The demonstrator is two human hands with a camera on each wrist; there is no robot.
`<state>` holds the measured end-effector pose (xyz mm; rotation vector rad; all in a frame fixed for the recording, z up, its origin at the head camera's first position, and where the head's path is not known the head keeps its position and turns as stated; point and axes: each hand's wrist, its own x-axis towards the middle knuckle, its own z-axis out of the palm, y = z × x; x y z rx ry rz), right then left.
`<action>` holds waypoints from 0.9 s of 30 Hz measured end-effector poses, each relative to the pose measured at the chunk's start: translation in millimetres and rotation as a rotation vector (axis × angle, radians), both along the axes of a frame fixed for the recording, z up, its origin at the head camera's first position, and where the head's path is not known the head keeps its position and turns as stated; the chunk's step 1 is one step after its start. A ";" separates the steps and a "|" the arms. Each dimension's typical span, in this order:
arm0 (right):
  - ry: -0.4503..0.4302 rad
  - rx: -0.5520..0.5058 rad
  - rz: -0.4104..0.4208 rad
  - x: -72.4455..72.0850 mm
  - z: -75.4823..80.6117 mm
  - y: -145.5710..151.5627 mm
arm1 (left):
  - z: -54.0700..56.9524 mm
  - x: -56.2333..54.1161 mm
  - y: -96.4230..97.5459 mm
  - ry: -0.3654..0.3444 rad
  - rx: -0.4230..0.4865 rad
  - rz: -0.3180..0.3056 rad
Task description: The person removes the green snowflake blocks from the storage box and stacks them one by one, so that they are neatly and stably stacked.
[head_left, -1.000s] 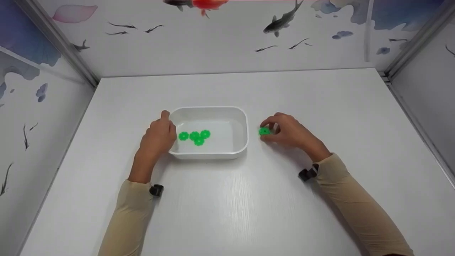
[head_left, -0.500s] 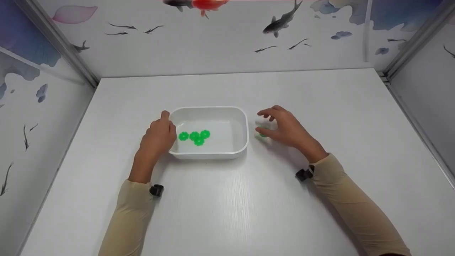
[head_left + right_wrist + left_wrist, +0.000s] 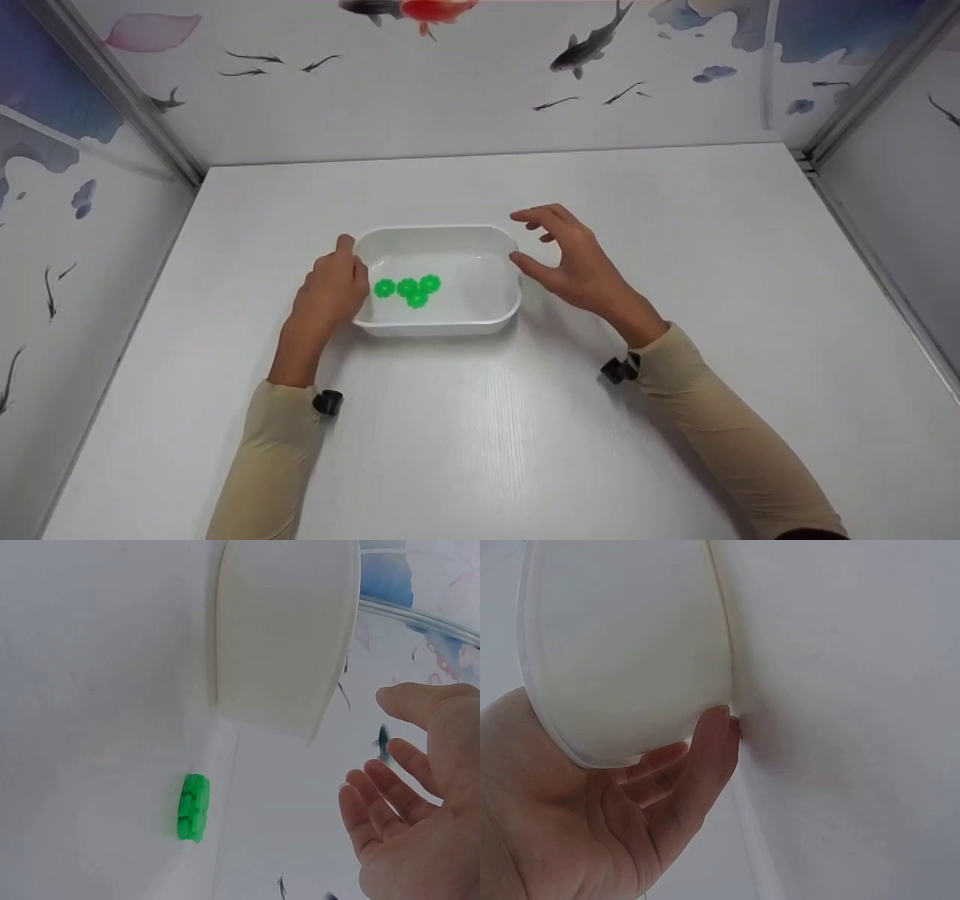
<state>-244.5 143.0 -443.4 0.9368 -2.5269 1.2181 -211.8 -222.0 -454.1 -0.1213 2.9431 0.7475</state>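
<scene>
A white rectangular plastic tub (image 3: 435, 328) sits on the table with several green flower-shaped discs (image 3: 407, 287) inside, toward its left half. My left hand (image 3: 330, 289) grips the tub's left end, and the left wrist view shows fingers (image 3: 705, 754) curled about the end wall. Over the tub's right rim my right hand (image 3: 574, 259) hovers with thumb and fingers spread and nothing between them. One more green disc (image 3: 193, 808) lies on the table beside the tub in the right wrist view; in the head view the right hand hides it.
The white table (image 3: 465, 442) is enclosed by a back wall (image 3: 442, 105) and side panels printed with fish and ink-wash shapes. Each sleeve carries a small black device at the wrist, such as the right one (image 3: 621, 369).
My right hand let go of the green disc on the table, spread its fingers and moved up and left to the tub's right rim. The left hand kept its grip.
</scene>
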 end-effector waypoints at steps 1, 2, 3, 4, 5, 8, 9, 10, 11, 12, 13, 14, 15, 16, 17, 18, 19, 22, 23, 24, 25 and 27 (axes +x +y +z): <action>-0.005 -0.002 0.011 0.7 1.0 -3.4 | -0.5 0.4 -0.2 0.005 -0.001 -0.001; -0.011 -0.002 0.022 1.2 1.9 -7.0 | -1.0 0.7 -0.6 0.009 -0.003 -0.001; -0.019 -0.004 0.033 1.6 3.0 -10.4 | -1.8 0.8 -0.9 0.013 -0.003 0.000; -0.026 -0.005 0.043 1.8 3.6 -13.8 | -2.3 1.0 -1.1 0.016 -0.004 0.000; -0.032 -0.005 0.052 1.8 4.1 -17.1 | -2.6 0.9 -1.2 0.018 -0.005 -0.001; -0.051 -0.008 0.078 1.0 5.3 -26.8 | -2.7 0.4 -1.7 0.016 -0.002 -0.002; -0.058 -0.007 0.084 0.9 5.8 -29.8 | -2.5 0.3 -1.7 0.017 -0.002 -0.003; -0.065 -0.002 0.087 0.9 6.1 -32.9 | -2.3 0.0 -1.8 0.016 -0.003 -0.005; -0.075 0.003 0.090 0.8 6.2 -35.9 | -1.9 -0.1 -1.8 0.017 -0.003 -0.007; -0.083 0.007 0.093 0.8 6.2 -39.0 | -1.6 0.1 -1.7 0.019 -0.002 -0.008; -0.090 0.011 0.097 1.1 6.2 -42.1 | -1.2 0.2 -1.7 0.021 -0.002 -0.010; -0.095 0.016 0.099 1.6 6.0 -45.2 | -1.0 0.3 -1.7 0.023 -0.001 -0.011; -0.100 0.026 0.099 2.3 5.9 -48.3 | -0.7 0.4 -1.8 0.023 0.000 -0.011; -0.106 0.032 0.105 2.8 5.2 -51.3 | -0.4 0.6 -1.9 0.022 0.000 -0.011; -0.109 0.037 0.112 3.3 4.1 -54.2 | -0.3 0.8 -2.1 0.022 0.000 -0.009; -0.110 0.045 0.117 4.1 3.2 -57.1 | -0.3 0.9 -2.3 0.021 -0.001 -0.008; -0.112 0.052 0.125 5.0 2.5 -60.0 | -0.3 0.9 -2.6 0.019 -0.002 -0.006; -0.115 0.085 0.140 7.3 0.2 -67.8 | -0.4 1.0 -2.7 0.015 -0.005 -0.001; -0.113 0.099 0.143 8.2 -0.3 -70.3 | -0.5 1.0 -2.6 0.013 -0.004 0.000; -0.116 0.110 0.146 9.1 -0.6 -72.7 | -0.5 1.0 -2.3 0.013 -0.002 -0.001; -0.117 0.119 0.151 9.8 -1.1 -74.9 | -0.3 1.0 -1.7 0.011 0.000 -0.002; -0.121 0.142 0.159 10.9 -2.6 -79.2 | -0.3 1.0 -0.5 0.011 0.003 -0.003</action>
